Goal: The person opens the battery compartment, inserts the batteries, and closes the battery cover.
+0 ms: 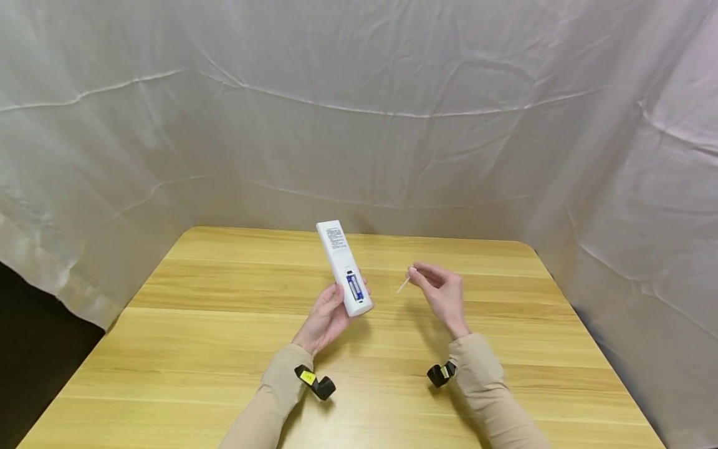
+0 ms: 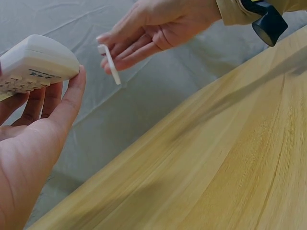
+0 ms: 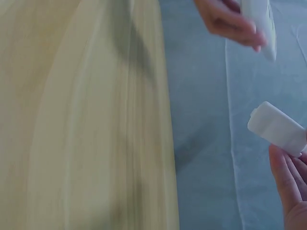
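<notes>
My left hand (image 1: 327, 317) grips a white remote control (image 1: 338, 252) above the table, its back turned toward the head camera. The battery compartment near its lower end is uncovered, and blue batteries (image 1: 355, 287) sit inside. In the left wrist view, the buttoned face of the remote (image 2: 43, 60) points down toward the fingers. To the right, my right hand (image 1: 443, 292) pinches a small white battery cover (image 3: 277, 128) between thumb and fingers. The cover appears edge-on in the head view, a short distance from the remote.
Both hands are over a wooden table (image 1: 196, 337). Pale grey fabric (image 1: 359, 149) hangs behind the table and along its sides. A black wrist camera (image 1: 321, 385) is strapped on the left sleeve, another wrist camera (image 1: 440, 374) on the right.
</notes>
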`<state>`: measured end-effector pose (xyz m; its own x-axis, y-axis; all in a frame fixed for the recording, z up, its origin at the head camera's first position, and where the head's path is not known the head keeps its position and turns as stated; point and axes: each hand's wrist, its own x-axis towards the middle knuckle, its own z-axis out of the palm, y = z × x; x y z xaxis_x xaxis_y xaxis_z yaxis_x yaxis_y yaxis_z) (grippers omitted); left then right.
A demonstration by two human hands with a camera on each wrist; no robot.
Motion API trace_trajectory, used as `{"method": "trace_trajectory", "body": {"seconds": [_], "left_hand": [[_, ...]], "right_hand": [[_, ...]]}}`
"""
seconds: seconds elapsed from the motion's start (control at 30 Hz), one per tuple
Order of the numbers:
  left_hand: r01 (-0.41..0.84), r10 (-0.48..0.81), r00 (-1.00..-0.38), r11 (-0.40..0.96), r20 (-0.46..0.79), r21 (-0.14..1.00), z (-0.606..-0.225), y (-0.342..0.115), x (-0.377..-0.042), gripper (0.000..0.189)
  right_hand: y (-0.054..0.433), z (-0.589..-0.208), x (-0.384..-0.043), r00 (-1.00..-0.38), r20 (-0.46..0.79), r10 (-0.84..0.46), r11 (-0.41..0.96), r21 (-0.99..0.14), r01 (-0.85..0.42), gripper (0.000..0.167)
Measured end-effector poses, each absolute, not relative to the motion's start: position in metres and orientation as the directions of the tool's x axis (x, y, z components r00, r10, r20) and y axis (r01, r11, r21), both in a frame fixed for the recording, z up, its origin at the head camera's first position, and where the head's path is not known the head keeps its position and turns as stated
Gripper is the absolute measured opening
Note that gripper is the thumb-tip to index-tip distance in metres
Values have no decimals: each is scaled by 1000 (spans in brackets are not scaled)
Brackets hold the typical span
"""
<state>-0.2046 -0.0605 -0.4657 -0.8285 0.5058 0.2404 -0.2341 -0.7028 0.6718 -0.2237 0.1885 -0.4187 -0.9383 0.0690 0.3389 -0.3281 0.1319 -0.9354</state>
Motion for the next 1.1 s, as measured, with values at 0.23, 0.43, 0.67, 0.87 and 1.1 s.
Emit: {"method": "trace_trajectory", "body": {"seconds": [0.23, 0.43, 0.67, 0.87, 1.1], "left_hand": [[-228, 501, -832, -700, 238, 677, -465, -59, -203, 65], [-221, 503, -829, -697, 244, 683, -465, -58, -203, 66], [-223, 504, -830, -693, 240, 686, -466, -58, -203, 67], [-214, 502, -829, -693, 247, 689, -467, -58, -204, 61], [-215, 495, -837, -690, 233, 691, -467, -58, -204, 61]], "right_hand": [[173, -411, -218, -937, 349, 30, 81, -935, -346, 27], [162, -406, -213, -933, 358, -17, 65, -931, -359, 28], [154, -401, -209, -934, 355, -29, 119, -927, -356, 26], [150, -397, -207, -926, 377, -27, 141, -916, -377, 27], [143, -393, -204, -913, 408, 6, 162, -901, -402, 24]]}}
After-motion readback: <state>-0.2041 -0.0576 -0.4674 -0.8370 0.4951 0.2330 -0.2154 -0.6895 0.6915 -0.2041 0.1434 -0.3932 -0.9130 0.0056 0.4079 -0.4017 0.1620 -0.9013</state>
